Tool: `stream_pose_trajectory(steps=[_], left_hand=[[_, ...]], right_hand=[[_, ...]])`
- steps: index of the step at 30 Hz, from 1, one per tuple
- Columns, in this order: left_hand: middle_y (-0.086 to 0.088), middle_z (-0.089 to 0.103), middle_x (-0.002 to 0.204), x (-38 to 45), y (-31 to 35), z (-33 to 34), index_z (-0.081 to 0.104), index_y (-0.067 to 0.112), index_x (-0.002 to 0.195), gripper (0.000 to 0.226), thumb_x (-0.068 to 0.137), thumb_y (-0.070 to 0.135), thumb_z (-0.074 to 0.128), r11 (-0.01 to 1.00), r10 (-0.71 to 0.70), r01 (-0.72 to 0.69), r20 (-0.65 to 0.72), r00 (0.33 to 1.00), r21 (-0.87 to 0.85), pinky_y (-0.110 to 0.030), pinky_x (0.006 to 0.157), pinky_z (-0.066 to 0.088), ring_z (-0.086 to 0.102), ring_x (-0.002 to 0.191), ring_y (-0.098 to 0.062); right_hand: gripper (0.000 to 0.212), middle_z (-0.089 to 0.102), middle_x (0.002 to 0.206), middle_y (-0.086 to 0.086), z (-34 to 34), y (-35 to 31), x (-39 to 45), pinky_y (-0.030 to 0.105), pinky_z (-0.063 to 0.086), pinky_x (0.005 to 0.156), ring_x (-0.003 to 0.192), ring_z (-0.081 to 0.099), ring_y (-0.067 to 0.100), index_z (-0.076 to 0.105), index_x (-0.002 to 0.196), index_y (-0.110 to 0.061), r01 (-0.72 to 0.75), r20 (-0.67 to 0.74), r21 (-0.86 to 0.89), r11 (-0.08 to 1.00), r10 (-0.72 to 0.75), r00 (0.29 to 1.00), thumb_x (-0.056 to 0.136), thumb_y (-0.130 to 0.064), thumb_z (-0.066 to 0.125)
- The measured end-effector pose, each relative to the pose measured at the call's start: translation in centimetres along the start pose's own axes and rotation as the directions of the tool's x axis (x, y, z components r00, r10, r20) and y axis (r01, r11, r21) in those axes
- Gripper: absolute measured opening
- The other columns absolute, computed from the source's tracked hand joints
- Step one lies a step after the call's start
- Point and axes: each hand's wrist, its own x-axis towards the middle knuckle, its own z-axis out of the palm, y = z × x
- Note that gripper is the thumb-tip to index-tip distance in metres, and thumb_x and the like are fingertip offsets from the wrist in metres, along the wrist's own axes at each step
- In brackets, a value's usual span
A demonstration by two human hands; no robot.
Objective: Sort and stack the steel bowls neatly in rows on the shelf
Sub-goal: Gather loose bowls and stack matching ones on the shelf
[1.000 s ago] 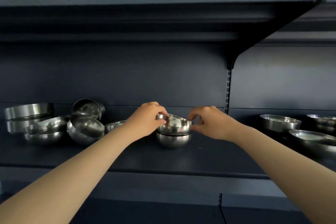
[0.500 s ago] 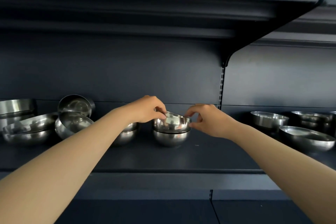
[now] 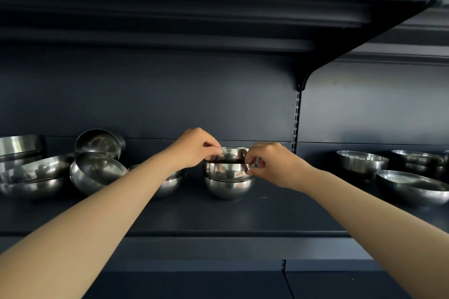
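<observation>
Head view, past tense throughout: showed a top bowl (image 3: 227, 170) nested in a bottom bowl (image 3: 228, 188) at the middle of the dark shelf (image 3: 218, 222). Pinched at its left rim by the left hand (image 3: 194, 148), fingers curled over the edge; pinched at its right rim by the right hand (image 3: 274, 165), thumb below and fingertips above. Sat nearly level, with a thin gap at the seam, so probably not quite seated. Judged as the settling step of one stack. Best done by lowering both rims evenly, keeping the upper rim parallel to the lower, then easing both pinches off together so nothing tipped or rang. Worth checking that the stack stayed square to the shelf's back panel before letting go. Left unsorted just to the left: a second stack (image 3: 170, 183) partly behind the left forearm, a tilted bowl (image 3: 97, 172), another tipped bowl (image 3: 99, 142) behind it, and wider bowls (image 3: 34, 178) at the far left. Stood well apart to the right: several shallow bowls (image 3: 410, 185), still loose. Much sorting seemingly remained.
</observation>
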Motion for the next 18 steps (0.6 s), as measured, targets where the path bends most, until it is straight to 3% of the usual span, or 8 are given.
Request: stream_pose_trajectory(steps=[3, 9, 18], left_hand=[[0.014, 0.068, 0.075, 0.00, 0.05, -0.10, 0.074, 0.019, 0.090, 0.010, 0.087, 0.023, 0.065, 1.000, 0.011, -0.011, -0.010, 1.000, -0.014, -0.018, 0.071, 0.050, 0.064, 0.068, -0.001], [0.000, 0.073, 0.079, -0.02, 0.31, -0.11, 0.075, 0.019, 0.086, 0.010, 0.086, 0.021, 0.065, 0.999, 0.033, -0.033, -0.022, 0.999, -0.003, -0.019, 0.068, 0.051, 0.066, 0.070, -0.012], [0.006, 0.071, 0.081, -0.02, -0.26, 0.15, 0.075, 0.018, 0.091, 0.011, 0.085, 0.021, 0.067, 0.998, 0.058, -0.058, -0.038, 0.998, 0.009, -0.008, 0.062, 0.045, 0.060, 0.061, 0.003]], right_hand=[[0.006, 0.061, 0.082, -0.006, 0.21, -0.12, 0.17, 0.026, 0.047, 0.069, 0.074, 0.057, 0.012, 0.065, 0.081, -0.020, -0.009, 0.028, 0.018, 1.000, 0.008, 1.000, 0.079, -0.021, 0.070], [0.004, 0.058, 0.075, -0.011, 0.66, -0.41, -0.05, 0.022, 0.045, 0.066, 0.073, 0.057, 0.010, 0.066, 0.079, -0.021, 0.007, 0.033, 0.021, 1.000, -0.008, 0.999, 0.080, -0.018, 0.069], [0.008, 0.062, 0.088, -0.006, 0.24, -0.76, 0.22, 0.025, 0.046, 0.076, 0.080, 0.055, 0.011, 0.067, 0.090, -0.018, 0.033, 0.114, -0.016, 0.999, -0.031, 0.993, 0.085, -0.014, 0.062]])
